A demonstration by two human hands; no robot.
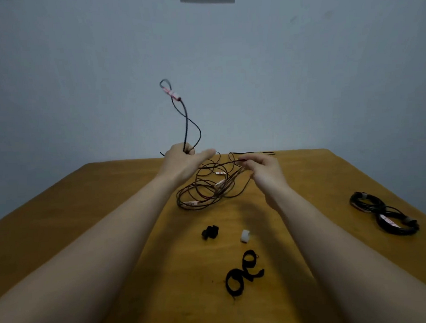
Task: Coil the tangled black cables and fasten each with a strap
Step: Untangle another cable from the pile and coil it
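Black cable (209,199) (red-white tags (220,182)) lies tangled; left hand (183,162) grips a raised loop, right hand (265,171) pinches another strand.

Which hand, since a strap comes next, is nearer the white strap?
Right. The right hand pinches cable beyond the white strap; the left hand grips cable farther back, leftward.

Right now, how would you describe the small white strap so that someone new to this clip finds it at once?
Start at the wooden table and find the tangled cable lying in its middle. Nearer the camera than that lies a small rolled white strap, with a rolled black strap to its left and a long black strap nearer still. It is the only white one.
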